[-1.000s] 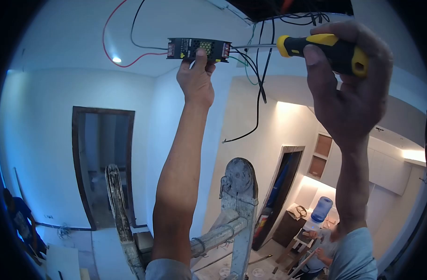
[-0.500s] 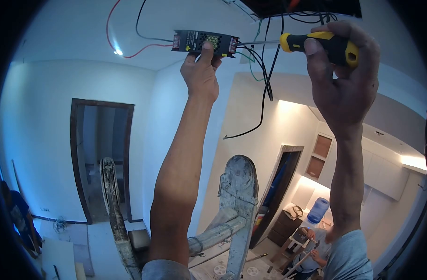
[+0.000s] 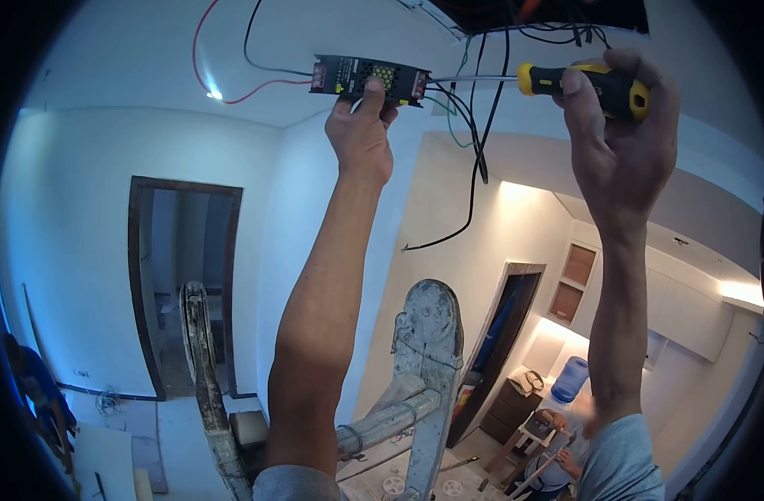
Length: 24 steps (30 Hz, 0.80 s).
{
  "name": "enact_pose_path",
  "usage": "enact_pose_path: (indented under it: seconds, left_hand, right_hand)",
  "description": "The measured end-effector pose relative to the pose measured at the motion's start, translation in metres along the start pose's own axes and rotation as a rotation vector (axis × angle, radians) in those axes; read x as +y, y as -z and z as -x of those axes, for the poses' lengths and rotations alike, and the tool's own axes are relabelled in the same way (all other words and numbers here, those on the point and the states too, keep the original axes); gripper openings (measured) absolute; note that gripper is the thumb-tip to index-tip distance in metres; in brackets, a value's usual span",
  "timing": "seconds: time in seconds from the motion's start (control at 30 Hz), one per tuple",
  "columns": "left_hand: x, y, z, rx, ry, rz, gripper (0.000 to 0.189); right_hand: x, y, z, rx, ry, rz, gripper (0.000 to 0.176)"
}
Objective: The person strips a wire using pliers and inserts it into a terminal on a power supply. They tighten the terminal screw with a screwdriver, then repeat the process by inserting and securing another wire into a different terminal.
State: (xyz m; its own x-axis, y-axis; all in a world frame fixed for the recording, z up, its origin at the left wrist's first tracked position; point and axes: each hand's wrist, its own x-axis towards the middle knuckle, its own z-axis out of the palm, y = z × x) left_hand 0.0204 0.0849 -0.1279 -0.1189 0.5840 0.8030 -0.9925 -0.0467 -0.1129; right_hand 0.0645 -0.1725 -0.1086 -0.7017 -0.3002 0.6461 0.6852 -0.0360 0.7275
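Overhead, my left hand [image 3: 364,134] grips a black LED power supply [image 3: 340,75] from below, thumb across its perforated cover. Red and grey wires run from its left terminals; black and green wires [image 3: 454,104] leave the right end. My right hand [image 3: 624,150] is closed around a yellow-and-black screwdriver [image 3: 586,88]. Its shaft lies almost level and reaches the right terminal block [image 3: 419,83]. Whether the tip sits on a screw is too small to tell.
A dark ceiling opening [image 3: 549,17] with hanging wires is above. Below me stands a worn ladder [image 3: 428,359]. One person [image 3: 40,384] is at the far left, another [image 3: 553,459] at lower right near a blue water jug [image 3: 571,378]. A doorway [image 3: 186,284] is at left.
My right hand and the screwdriver handle have shifted slightly right, and the grip on the handle has changed a little. My left hand and the power supply stay nearly in place.
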Motion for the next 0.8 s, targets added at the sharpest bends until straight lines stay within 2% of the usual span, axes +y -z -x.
enact_pose_path:
  seconds: [0.13,0.2,0.23,0.3,0.4,0.53,0.6,0.63,0.7,0.8]
  left_hand:
    - [-0.003,0.001,-0.002,-0.004,-0.057,-0.003,0.041]
    - [-0.002,0.002,-0.002,0.000,-0.062,-0.015,0.041]
    - [-0.001,0.002,-0.003,0.001,-0.055,-0.024,0.039]
    - [-0.001,0.002,-0.003,0.002,-0.048,-0.034,0.037]
    - [0.000,0.003,-0.003,0.004,-0.056,-0.030,0.033]
    - [0.003,0.002,-0.002,-0.010,-0.044,-0.055,0.037]
    - [0.004,0.002,-0.002,-0.009,-0.041,-0.068,0.036]
    - [0.005,0.002,-0.002,-0.001,-0.036,-0.068,0.036]
    - [0.006,0.002,-0.001,0.008,-0.029,-0.068,0.035]
    - [0.006,0.002,-0.001,0.010,-0.028,-0.066,0.034]
  right_hand:
    - [-0.004,0.006,-0.004,-0.102,0.107,0.062,0.035]
    - [-0.002,0.004,-0.010,-0.201,0.228,-0.202,0.034]
    - [-0.005,0.007,-0.015,-0.201,0.228,-0.203,0.034]
    - [-0.014,0.015,-0.024,-0.377,0.334,-0.168,0.029]
    - [-0.017,0.021,-0.027,-0.469,0.326,-0.163,0.025]
    - [-0.016,0.017,-0.033,-0.450,0.413,-0.074,0.028]
    - [-0.010,0.014,-0.037,-0.398,0.521,0.008,0.035]
    - [-0.015,0.012,-0.035,-0.399,0.519,0.008,0.035]
    - [-0.030,0.008,-0.030,-0.334,0.345,-0.057,0.040]
    - [-0.014,-0.008,-0.025,-0.230,0.378,-0.124,0.039]
